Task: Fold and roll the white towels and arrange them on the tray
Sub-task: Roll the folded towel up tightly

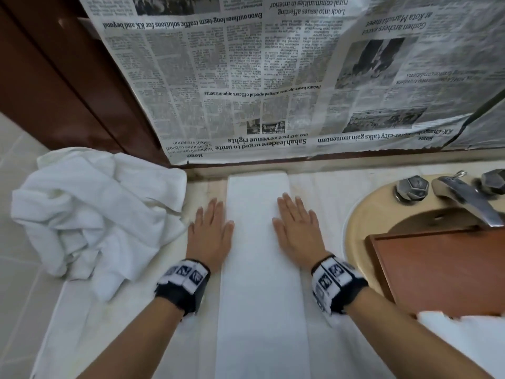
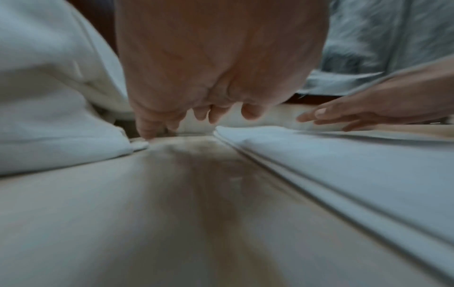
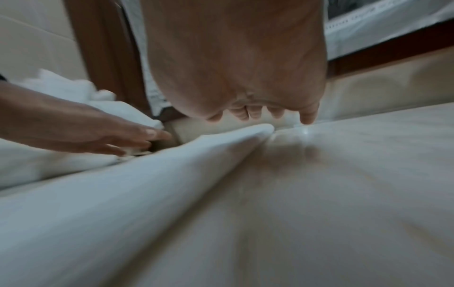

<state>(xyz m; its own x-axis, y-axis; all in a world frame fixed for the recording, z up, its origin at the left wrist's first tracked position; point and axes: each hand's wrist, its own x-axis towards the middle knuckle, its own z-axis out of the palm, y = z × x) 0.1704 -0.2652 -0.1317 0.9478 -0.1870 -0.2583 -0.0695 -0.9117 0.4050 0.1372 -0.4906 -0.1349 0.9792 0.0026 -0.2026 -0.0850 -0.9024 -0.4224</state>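
Pale marble-like countertop point(image 1: 82, 318); cream sink basin point(image 1: 363, 214) with metal faucet point(image 1: 464, 198) at right; upside-down newspaper point(image 1: 246, 77) covering wall, possibly mirror; dark wood panel point(image 1: 54, 86) left; tiled wall point(image 1: 16, 214).

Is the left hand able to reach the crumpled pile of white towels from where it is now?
Probably yes. The left hand lies flat and holds nothing, at the left edge of the folded white towel strip; the crumpled pile of white towels is right beside it, nothing between.

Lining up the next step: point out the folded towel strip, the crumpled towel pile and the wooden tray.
folded towel strip point(image 1: 259, 242), head view, on its flat middle between the hands.
crumpled towel pile point(image 1: 90, 214), head view, on its bunched centre.
wooden tray point(image 1: 437, 269), head view, on its bare floor.
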